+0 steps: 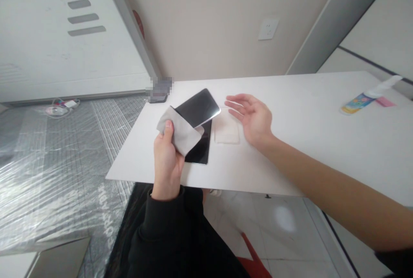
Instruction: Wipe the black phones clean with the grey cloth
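Left hand: the left hand (166, 157), low and left of centre in the frame, is closed, its thumb pressing a grey cloth (182, 134) against the lower end of a phone (197, 108).
Right hand: the right hand (253, 118), at mid frame, is open with the fingers spread and grips nothing. It hovers just beside the phone's far corner and over a clear case (226, 134).
Phone, place: it is lifted off the counter (306, 140) and tilted, with its upper end pointing toward the right hand, just left of the frame's centre.
Phone, look: a black, glossy slab with rounded corners. One long edge catches a bright line of light, and no marks can be made out on its face.
Handling, as a judgement: the wipe would go best with the cloth kept between thumb and glass, bare fingers only on the edges. The free hand could steady the far corner so the slab does not twist.
Beneath: a second black slab (201, 151) lies flat on the counter, partly under the cloth.
Further out: a spray bottle (361, 100) and a pink piece (385, 102) lie at the right edge of the frame, well apart from the hands.
Surroundings: a wall socket (268, 28) sits upper right of centre, and plastic sheeting (64, 162) covers the floor at the left.
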### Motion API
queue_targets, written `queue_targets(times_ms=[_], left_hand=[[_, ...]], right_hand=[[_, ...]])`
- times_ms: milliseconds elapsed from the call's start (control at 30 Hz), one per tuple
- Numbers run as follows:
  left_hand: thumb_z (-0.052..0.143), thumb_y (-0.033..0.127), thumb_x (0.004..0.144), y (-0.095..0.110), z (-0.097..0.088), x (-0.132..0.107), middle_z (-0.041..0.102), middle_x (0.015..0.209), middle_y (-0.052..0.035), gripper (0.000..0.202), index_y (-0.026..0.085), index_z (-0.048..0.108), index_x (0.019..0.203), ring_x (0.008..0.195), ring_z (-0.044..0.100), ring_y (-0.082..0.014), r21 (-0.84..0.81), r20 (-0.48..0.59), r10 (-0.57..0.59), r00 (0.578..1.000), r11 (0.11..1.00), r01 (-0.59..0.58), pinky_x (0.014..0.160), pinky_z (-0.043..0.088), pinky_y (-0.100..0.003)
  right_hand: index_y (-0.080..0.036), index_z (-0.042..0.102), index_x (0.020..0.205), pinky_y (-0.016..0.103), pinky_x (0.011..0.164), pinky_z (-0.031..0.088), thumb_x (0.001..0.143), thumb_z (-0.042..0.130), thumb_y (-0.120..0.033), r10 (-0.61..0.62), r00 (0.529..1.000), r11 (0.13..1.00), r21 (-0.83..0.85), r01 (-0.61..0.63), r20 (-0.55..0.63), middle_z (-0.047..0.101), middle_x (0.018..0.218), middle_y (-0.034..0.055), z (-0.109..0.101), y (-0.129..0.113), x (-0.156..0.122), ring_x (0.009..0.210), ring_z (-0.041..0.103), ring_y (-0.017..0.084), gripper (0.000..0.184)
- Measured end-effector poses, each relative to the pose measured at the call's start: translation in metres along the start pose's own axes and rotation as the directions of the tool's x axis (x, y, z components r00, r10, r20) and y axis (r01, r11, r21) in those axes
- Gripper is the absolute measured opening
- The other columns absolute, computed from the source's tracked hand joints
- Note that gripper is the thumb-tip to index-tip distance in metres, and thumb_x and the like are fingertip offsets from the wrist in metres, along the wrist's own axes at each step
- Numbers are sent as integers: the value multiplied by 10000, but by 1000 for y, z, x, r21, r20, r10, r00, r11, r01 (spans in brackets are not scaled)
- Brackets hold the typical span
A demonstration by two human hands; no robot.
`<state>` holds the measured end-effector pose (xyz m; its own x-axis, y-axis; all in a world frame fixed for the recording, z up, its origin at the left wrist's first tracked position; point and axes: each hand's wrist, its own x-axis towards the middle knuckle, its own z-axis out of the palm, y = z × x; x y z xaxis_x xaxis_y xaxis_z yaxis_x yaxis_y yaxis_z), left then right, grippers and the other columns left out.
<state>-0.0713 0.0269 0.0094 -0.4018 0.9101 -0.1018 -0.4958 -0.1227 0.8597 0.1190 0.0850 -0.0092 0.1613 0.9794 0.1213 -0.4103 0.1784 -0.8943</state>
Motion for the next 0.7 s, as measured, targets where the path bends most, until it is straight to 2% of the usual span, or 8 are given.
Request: queue_targets(times_ms=[100, 200, 300, 400, 467, 533, 600, 700], left_hand=[[675, 227, 942, 6, -3, 5, 813, 1129, -51, 124, 196, 752, 1034, 1158, 730, -218, -90, -35, 1, 999, 996, -4, 907, 635, -278], [725, 250, 910, 7, -5, 6, 821, 1070, -47, 108, 202, 753, 1002, 1069, 757, -225, -55, -13, 35, 999, 998, -35, 847, 652, -285], [809, 344, 848, 3, -8, 5, 819, 1008, -43, 196, 203, 752, 972, 953, 766, -221, 61, 37, 64, 997, 996, -66, 787, 642, -291], [821, 442, 826, -2, -9, 3, 806, 942, -40, 308, 178, 749, 967, 905, 754, -206, 227, 96, 98, 991, 967, -117, 758, 602, -266], [817, 450, 825, -4, -7, -1, 803, 957, -50, 331, 166, 749, 979, 914, 747, -204, 267, 153, 93, 984, 955, -131, 782, 585, -262], [847, 417, 791, -2, -4, -5, 805, 1008, -57, 342, 172, 744, 1007, 930, 748, -208, 219, 222, 52, 974, 970, -102, 816, 582, -276], [896, 362, 727, 2, -1, -8, 806, 1037, -48, 383, 195, 737, 1033, 918, 752, -206, 154, 283, 4, 959, 987, -50, 811, 585, -279], [922, 339, 694, 6, -2, -9, 807, 1001, -34, 399, 211, 740, 1026, 844, 746, -189, 181, 338, -43, 940, 983, -20, 732, 575, -257]], right_hand=[[-245, 512, 544, 321, 674, 506, 700, 593, -217, -37, 998, 999, -16, 36, -45, 596, 617, -10, -2, 1, 3, 655, 590, 168, 178], [-239, 370, 486, 280, 561, 406, 703, 628, -219, -76, 997, 997, 2, 76, -9, 364, 519, -45, 1, 0, 1, 520, 417, 129, 338], [-242, 499, 625, 299, 649, 472, 856, 655, -500, 34, 994, 999, -14, -33, 104, 506, 643, -17, 5, -3, -2, 642, 544, 157, 379], [-251, 627, 897, 340, 741, 514, 885, 483, -824, 158, 946, 984, -120, -128, 285, 639, 857, 29, 10, -5, -6, 820, 630, 210, 591], [-260, 647, 1052, 346, 771, 511, 878, 540, -807, 152, 905, 971, -232, -61, 398, 660, 969, 32, 11, -7, -9, 881, 634, 218, 583], [-264, 649, 1120, 350, 789, 503, 856, 693, -675, 89, 888, 933, -349, 83, 451, 669, 1037, 29, 11, -9, -11, 888, 627, 216, 491], [-249, 661, 1074, 360, 804, 501, 816, 784, -547, 6, 894, 886, -417, 203, 448, 684, 1046, 31, 11, -12, -12, 888, 628, 219, 412], [-237, 662, 987, 377, 839, 508, 821, 777, -478, -79, 916, 883, -399, 247, 393, 700, 1011, 34, 12, -12, -14, 928, 644, 232, 315]])
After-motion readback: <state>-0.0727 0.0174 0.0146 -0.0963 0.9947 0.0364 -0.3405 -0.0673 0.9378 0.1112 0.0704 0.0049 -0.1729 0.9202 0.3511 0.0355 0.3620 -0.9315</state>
